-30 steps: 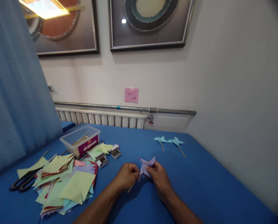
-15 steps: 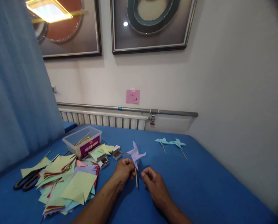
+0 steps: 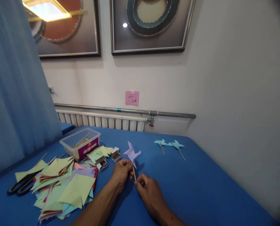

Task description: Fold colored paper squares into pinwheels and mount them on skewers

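Observation:
A lilac paper pinwheel point(image 3: 131, 153) stands upright on a thin wooden stick point(image 3: 134, 173) above the blue table point(image 3: 201, 185). My left hand point(image 3: 121, 171) is closed, its fingers pinched at the stick just below the paper. My right hand point(image 3: 146, 188) is closed on the stick's lower end. Two light blue pinwheels point(image 3: 169, 144) on sticks lie flat further back to the right.
A heap of coloured paper squares point(image 3: 67, 185) lies at the left, with black scissors point(image 3: 21, 185) beside it. Behind it sit a clear plastic box point(image 3: 81, 144) holding sticks and two small open boxes of pins point(image 3: 109, 158). A radiator and pipe point(image 3: 121, 110) run along the wall.
The pinwheel went from lying folded between both hands to upright on its stick. My right hand let go of the paper and now grips the stick's lower end.

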Tool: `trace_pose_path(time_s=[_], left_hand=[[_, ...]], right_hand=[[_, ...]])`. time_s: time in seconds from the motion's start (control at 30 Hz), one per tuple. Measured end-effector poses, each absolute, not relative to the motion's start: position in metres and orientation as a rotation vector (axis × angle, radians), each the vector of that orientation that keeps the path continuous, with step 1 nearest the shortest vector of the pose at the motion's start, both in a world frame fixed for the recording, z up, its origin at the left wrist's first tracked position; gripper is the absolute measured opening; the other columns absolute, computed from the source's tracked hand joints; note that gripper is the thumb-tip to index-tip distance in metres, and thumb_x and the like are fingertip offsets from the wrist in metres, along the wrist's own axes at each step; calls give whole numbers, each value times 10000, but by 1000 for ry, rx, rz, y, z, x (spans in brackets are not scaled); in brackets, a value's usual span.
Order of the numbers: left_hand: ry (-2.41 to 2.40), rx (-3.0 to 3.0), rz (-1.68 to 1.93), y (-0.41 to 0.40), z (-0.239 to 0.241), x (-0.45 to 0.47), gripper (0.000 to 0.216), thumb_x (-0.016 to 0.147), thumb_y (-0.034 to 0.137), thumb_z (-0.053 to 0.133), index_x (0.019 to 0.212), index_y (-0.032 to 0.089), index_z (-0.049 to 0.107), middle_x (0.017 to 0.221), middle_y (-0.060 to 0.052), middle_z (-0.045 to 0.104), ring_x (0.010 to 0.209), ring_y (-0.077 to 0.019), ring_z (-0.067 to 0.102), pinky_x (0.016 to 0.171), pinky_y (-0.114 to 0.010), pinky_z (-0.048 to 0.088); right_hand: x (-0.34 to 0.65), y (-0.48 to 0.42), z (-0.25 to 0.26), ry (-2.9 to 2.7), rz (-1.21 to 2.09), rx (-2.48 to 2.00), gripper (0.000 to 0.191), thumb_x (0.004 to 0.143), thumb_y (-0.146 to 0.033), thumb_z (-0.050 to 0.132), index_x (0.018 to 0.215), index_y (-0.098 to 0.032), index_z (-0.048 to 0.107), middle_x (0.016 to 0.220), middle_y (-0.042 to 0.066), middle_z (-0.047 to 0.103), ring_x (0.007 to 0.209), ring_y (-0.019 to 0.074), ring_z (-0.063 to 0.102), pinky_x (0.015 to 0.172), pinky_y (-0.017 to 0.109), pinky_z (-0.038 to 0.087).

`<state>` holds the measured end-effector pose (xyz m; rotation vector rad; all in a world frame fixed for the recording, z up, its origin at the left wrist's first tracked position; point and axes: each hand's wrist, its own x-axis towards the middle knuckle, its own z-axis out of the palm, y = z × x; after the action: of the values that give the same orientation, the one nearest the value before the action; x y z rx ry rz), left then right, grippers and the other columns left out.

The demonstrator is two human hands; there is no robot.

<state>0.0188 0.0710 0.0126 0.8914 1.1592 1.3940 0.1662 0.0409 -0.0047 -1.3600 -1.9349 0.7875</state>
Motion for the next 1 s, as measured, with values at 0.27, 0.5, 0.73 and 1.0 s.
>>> trace_pose_path(time_s=[0.27, 0.5, 0.73, 1.0], left_hand=[[1318, 994, 1329, 73, 7, 25, 312, 656, 432, 759, 675, 192, 559, 521, 54, 550, 406, -90, 479, 406, -216, 332], [1439, 1244, 1232, 78, -10, 29, 170, 753, 270, 658, 653, 208, 535, 482, 79, 449, 425, -95, 431, 455, -228, 303], [1482, 1363, 1154, 76, -11, 28, 132, 787, 224, 623, 668, 194, 573, 542, 56, 483, 503, -110, 455, 534, -243, 318], [1495, 1393, 1128, 78, -14, 28, 140, 795, 222, 624, 663, 193, 583, 561, 57, 470, 530, -112, 434, 549, -243, 301]], right_hand=[[178, 97, 21, -2065, 359, -1731, 228, 982, -258, 525, 902, -198, 731, 869, 59, 792, 821, 187, 724, 677, 250, 403], [196, 183, 38, -2016, 188, -2019, 325, 992, -226, 467, 1045, -116, 768, 1090, 229, 776, 1047, 336, 740, 791, 347, 490], [197, 214, 29, -2116, 89, -2026, 349, 1009, -268, 469, 1143, -124, 757, 1159, 223, 764, 1120, 332, 721, 894, 357, 504], [199, 217, 18, -2174, 24, -1914, 329, 1032, -277, 473, 1201, -113, 704, 1126, 205, 768, 1071, 306, 729, 906, 343, 480]])
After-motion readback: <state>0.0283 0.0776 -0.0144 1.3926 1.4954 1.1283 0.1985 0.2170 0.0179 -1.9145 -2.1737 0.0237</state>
